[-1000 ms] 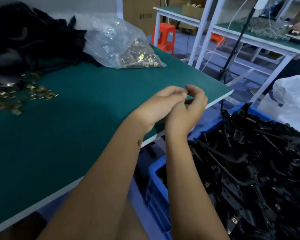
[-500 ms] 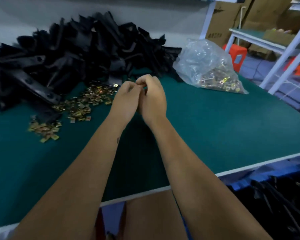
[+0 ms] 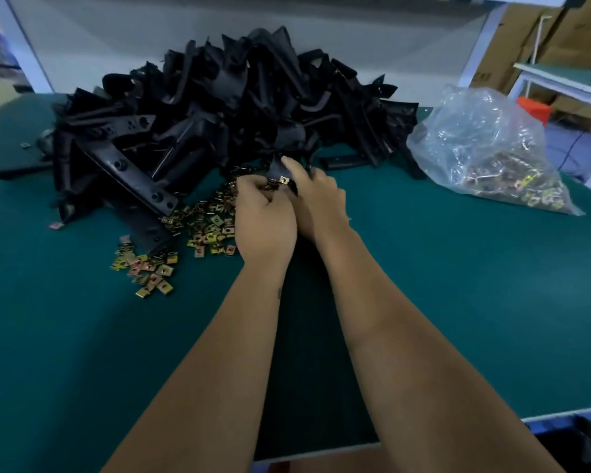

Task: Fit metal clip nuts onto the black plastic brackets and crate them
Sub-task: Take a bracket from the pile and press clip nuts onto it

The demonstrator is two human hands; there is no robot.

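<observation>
A bracket [image 3: 280,172] with one clip nut [image 3: 284,179] seated is held at frame centre, gripped by the right hand [image 3: 316,196]; the left hand [image 3: 263,220] is curled round more nuts. Loose nuts [image 3: 198,230] and a large pile [image 3: 219,110] of brackets behind suggest most fitting and crating is left; a bag [image 3: 485,148] waits at right

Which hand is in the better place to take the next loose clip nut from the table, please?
Probably the left hand. The loose clip nuts lie right beside it, on its side of the table, while the right hand grips a black bracket carrying a fitted clip nut.
</observation>
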